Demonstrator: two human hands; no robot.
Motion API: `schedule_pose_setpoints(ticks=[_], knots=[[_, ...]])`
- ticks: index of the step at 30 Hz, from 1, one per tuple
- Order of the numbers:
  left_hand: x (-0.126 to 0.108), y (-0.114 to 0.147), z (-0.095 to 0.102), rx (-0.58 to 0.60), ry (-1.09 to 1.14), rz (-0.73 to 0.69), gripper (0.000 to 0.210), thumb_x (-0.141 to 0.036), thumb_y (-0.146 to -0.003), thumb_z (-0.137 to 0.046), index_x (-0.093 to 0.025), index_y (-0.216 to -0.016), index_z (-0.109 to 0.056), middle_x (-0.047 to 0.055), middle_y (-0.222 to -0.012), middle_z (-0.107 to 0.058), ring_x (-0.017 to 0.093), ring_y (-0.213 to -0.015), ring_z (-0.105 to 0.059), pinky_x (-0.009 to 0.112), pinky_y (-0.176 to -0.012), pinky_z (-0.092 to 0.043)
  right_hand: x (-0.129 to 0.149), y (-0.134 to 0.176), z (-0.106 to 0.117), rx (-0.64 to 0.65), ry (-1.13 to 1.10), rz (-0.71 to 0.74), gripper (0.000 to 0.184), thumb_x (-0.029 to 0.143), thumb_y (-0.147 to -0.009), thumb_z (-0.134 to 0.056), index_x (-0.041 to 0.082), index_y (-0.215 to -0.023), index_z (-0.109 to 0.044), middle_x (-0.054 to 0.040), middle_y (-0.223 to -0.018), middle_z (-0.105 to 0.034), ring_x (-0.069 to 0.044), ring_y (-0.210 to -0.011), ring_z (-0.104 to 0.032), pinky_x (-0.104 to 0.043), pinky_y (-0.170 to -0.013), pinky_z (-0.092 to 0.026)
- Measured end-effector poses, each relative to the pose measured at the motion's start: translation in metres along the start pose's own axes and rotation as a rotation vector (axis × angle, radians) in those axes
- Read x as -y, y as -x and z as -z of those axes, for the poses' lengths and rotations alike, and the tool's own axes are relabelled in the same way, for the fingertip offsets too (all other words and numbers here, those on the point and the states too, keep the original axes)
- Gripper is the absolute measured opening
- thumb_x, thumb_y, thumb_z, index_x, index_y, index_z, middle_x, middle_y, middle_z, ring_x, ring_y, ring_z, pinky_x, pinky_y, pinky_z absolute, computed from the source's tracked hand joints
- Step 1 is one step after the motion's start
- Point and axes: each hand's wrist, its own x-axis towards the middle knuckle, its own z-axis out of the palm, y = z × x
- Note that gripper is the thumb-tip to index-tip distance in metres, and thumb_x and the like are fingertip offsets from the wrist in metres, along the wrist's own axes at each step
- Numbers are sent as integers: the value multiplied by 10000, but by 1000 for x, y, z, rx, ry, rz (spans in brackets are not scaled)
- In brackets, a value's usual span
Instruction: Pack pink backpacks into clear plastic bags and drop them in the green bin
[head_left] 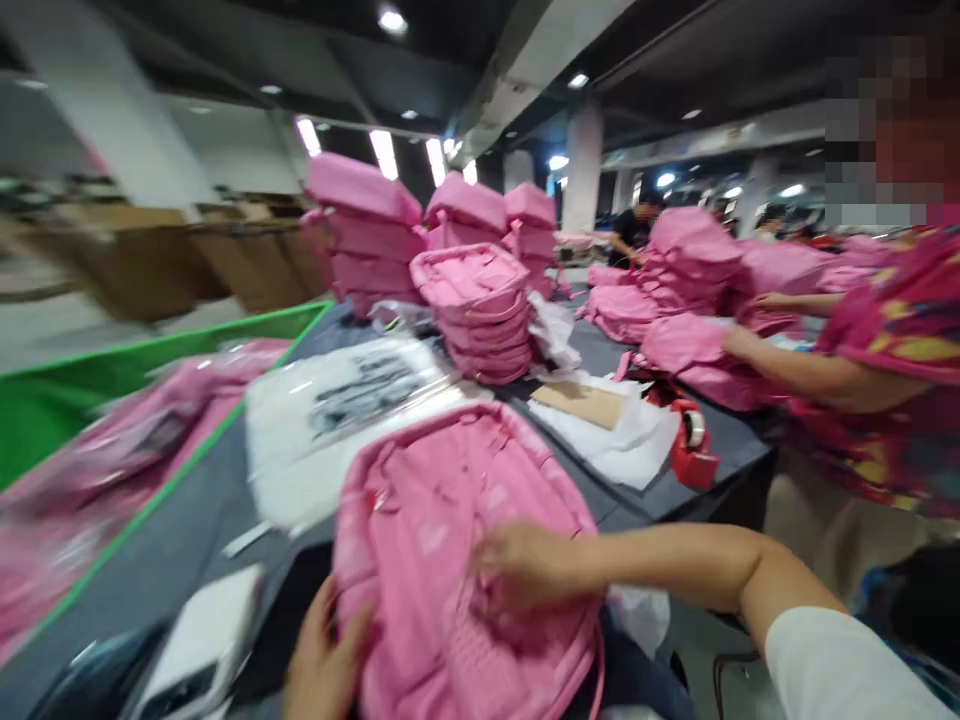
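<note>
A pink backpack (420,560) lies on the dark table in front of me, its straps and padded panel facing up. My left hand (326,650) grips its near left edge, thumb on top. Over the middle of the backpack is my right hand (525,570), blurred by motion, with fingers curled in against the fabric. What those fingers pinch, if anything, is hidden. Just beyond the backpack lies a stack of clear plastic bags (337,400) with dark print.
Stacked pink backpacks (480,310) stand behind. A red tape dispenser (694,445) sits right of white paper (637,440) and a cardboard piece (581,402). A green-rimmed bin (247,325) holds bagged pink items at left. A white device (202,640) lies near. A co-worker's arm (795,370) handles pink bags.
</note>
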Motion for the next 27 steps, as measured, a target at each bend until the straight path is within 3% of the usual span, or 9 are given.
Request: schedule_pose_setpoints(ticks=[2,4,6,10,13,16,19,23,27], knots=[[-18,4,-1,-34,-175,-127,640,-549,-940,-483,-135,-1421,-571,237,-1533,-487,433,-1457,-417,653,-1158,-380,-41,-17,14,-107,142,-189,549,384,-879,-757,190,-1378,-635,-197,-1469,-594,-313,-1358,-556,-494,-1121,-442],[-45,-11,-16,-2,-320,-344,615,-487,-996,-454,-163,-1517,-479,217,-1675,-286,379,-1560,-255,634,-1230,-264,-77,-30,16,-44,223,-308,683,457,-918,-716,174,-1511,-529,-229,-1597,-445,-367,-1500,-390,-576,-1213,-309],[-70,-38,-39,101,-397,-449,596,-476,-1016,-451,-199,-1543,-454,183,-1682,-300,341,-1573,-240,606,-1254,-224,-97,-31,7,58,272,-358,719,501,-978,-618,150,-1580,-439,-236,-1635,-382,-372,-1538,-327,-572,-1244,-255],[-90,-81,-89,345,-500,-387,684,-575,-961,-569,-258,-1558,-460,150,-1695,-293,394,-1596,-127,653,-1256,-144,-110,-8,-2,118,327,-331,699,509,-1020,-510,135,-1601,-405,-234,-1639,-372,-368,-1515,-377,-542,-1223,-307],[-85,-83,-113,427,-462,-323,744,-658,-919,-599,-291,-1553,-472,137,-1725,-202,410,-1603,-15,664,-1263,-88,-132,-17,22,113,255,-312,519,453,-1018,-500,201,-1461,-602,-177,-1396,-663,-307,-1238,-654,-430,-1029,-497],[-80,-76,-121,422,-395,-280,756,-670,-906,-615,-317,-1557,-460,126,-1736,-156,393,-1606,22,658,-1270,-77,-175,-83,57,-30,126,-387,374,389,-1009,-492,208,-1223,-738,-91,-916,-789,-220,-797,-719,-299,-721,-509],[-78,-74,-119,395,-348,-273,741,-647,-893,-649,-346,-1547,-472,95,-1734,-191,385,-1609,-9,664,-1272,-100,-215,-186,69,-158,34,-381,296,334,-970,-530,167,-1042,-763,-82,-862,-770,-193,-768,-682,-274,-703,-467],[-74,-78,-117,380,-293,-271,751,-591,-850,-725,-341,-1523,-505,89,-1724,-228,385,-1607,-68,674,-1267,-151,-245,-304,38,24,-110,-387,183,303,-835,-702,151,-919,-760,-57,-828,-747,-161,-725,-636,-249,-657,-440],[-70,-79,-118,398,-249,-265,704,-519,-845,-741,-293,-1484,-552,91,-1720,-238,385,-1602,-105,674,-1275,-151,-264,-349,-10,239,-219,-386,194,256,-614,-858,163,-728,-732,15,-609,-654,-111,-563,-531,-229,-554,-385]])
